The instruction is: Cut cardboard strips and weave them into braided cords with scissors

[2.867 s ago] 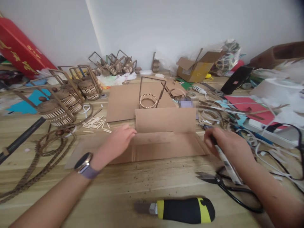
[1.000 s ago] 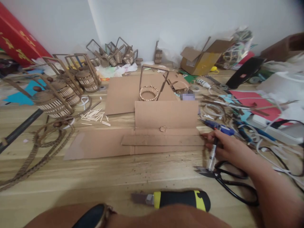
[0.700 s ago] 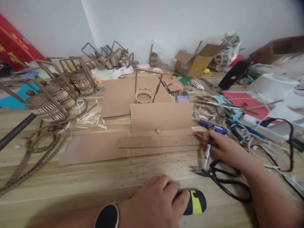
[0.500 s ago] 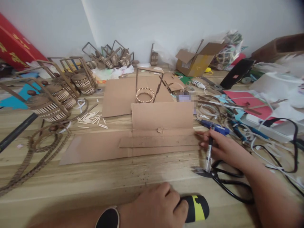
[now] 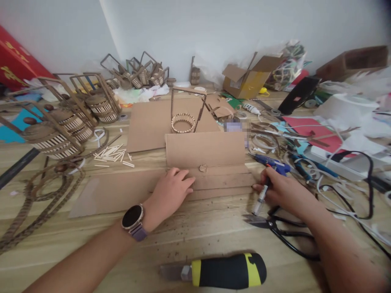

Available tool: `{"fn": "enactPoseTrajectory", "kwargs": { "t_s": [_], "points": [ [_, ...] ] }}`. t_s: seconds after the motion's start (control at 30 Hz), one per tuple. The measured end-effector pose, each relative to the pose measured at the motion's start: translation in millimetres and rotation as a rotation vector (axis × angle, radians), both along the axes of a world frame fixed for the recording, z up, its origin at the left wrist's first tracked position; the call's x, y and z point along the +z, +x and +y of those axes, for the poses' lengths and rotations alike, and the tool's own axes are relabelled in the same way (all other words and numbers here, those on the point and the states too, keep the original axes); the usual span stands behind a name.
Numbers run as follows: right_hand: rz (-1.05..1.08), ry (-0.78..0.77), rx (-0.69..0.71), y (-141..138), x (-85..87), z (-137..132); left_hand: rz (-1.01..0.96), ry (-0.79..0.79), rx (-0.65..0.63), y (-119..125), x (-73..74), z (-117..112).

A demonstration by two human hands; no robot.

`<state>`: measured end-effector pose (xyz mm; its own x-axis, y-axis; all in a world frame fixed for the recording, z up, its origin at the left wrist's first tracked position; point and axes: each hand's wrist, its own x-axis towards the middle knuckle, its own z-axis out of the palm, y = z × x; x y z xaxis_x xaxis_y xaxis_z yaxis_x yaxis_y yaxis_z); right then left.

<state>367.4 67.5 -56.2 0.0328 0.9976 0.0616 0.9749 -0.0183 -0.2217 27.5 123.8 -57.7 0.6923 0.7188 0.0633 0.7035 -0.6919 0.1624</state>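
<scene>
My left hand (image 5: 171,190) lies with fingers stretched out on a narrow cardboard strip (image 5: 222,181), which rests over a longer flat piece of cardboard (image 5: 104,189). At the strip's right end, my right hand (image 5: 279,189) is closed around a pen (image 5: 260,200) with a dark top and clear barrel, its lower end pointing down toward the table. Below that hand lie black-handled scissors (image 5: 281,228). A knife (image 5: 229,271) with a black-and-yellow handle rests near the front edge, its blade pointing left, untouched.
Behind the strip stands a folded cardboard flap (image 5: 204,149), then a small slatted basket (image 5: 183,123) with a tall handle. Small sticks (image 5: 111,154) and several lidded baskets (image 5: 102,106) are at left. A blue glue gun (image 5: 271,162), pliers (image 5: 305,166) and cords crowd the right.
My left hand has left the knife and moved up and left onto the cardboard strip. The pen in my right hand has tilted, with its lower end further left.
</scene>
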Motion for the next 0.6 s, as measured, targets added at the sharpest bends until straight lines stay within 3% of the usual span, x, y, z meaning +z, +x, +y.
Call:
{"fn": "enactPoseTrajectory", "kwargs": {
  "t_s": [0.1,0.33,0.4,0.6],
  "points": [
    [0.002,0.005,-0.016,3.3,-1.5,-0.6,-0.034,0.007,0.013,0.1,-3.9,-1.0],
    [-0.086,0.177,-0.241,15.7,10.4,-6.9,-0.019,0.046,-0.004,-0.8,-7.5,-1.0],
    [-0.040,0.171,-0.201,9.8,9.0,-4.1,-0.030,0.055,-0.004,-1.1,-8.8,-1.3],
    [0.123,0.054,0.100,-15.3,1.5,6.9,-0.007,0.066,-0.060,-1.0,-10.5,-3.3]
  ]
}}
